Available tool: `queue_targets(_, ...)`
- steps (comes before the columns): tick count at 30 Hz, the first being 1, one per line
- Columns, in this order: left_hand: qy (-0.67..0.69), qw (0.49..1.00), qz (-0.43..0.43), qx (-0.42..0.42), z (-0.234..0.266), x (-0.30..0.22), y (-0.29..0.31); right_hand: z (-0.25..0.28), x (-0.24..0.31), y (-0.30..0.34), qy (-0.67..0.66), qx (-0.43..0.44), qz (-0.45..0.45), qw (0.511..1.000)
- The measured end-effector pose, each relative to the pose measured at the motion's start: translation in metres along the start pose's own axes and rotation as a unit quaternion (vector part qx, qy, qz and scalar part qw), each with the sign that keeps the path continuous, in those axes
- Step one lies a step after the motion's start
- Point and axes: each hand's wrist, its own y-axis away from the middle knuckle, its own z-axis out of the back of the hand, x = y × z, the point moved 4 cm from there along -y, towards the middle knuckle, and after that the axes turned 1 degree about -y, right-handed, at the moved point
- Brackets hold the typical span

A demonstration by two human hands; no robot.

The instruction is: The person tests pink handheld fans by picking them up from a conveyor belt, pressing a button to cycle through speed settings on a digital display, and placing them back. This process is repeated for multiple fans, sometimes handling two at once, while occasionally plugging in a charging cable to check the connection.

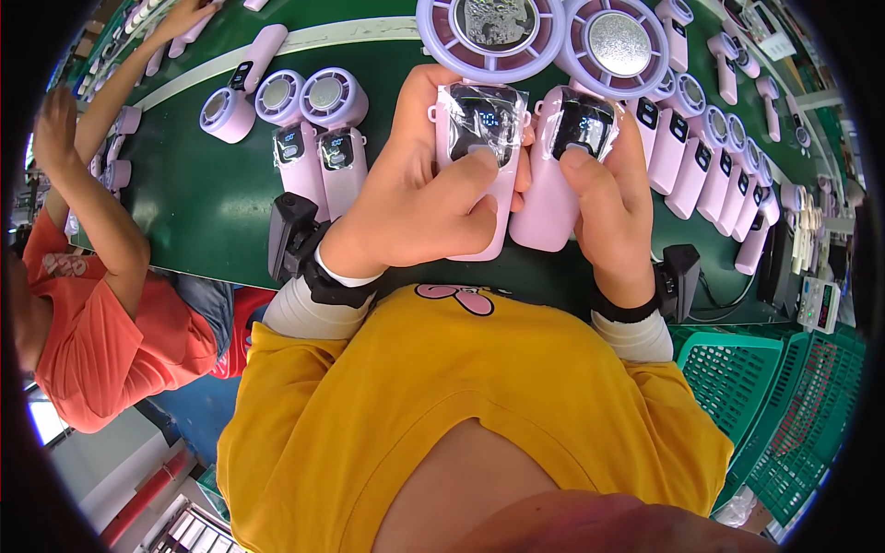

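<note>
In my left hand (415,207) is a light purple handheld fan (475,230), held upright with its round head away from me. My left thumb presses or rests at the button below its lit display. My right hand (613,203) grips a second handheld fan (539,217) alongside, its thumb also over the button under a lit display. Clear film covers both display panels. The fans' heads show round silvery centres; their bodies are side by side. Left of my left hand, two similar fans (297,170) (343,166) lie with displays lit and film on them.
Another fan (229,112) lies farther left on the green table (203,203). A row of several fans (691,175) runs along the right. A co-worker in an orange shirt (120,341) reaches across at left. Green plastic baskets (733,369) stand at lower right, near a small white meter (818,304).
</note>
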Motion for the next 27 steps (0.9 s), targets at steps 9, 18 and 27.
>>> queue_targets(9, 0.003, 1.0, -0.018, 0.0, -0.0019, 0.0012, 0.002, -0.0004, -0.0014, 0.0012, -0.007, 0.001, -0.002, 1.0)
queue_targets(18, -0.089, 0.996, -0.003, -0.01, 0.0042, 0.0026, 0.0025, -0.0006, -0.0033, 0.002, -0.002, -0.001, -0.006, 1.0)
queue_targets(27, -0.029, 0.999, 0.033, 0.017, 0.0047, 0.0027, 0.0021, -0.0013, -0.0027, 0.001, -0.012, -0.017, -0.012, 1.0)
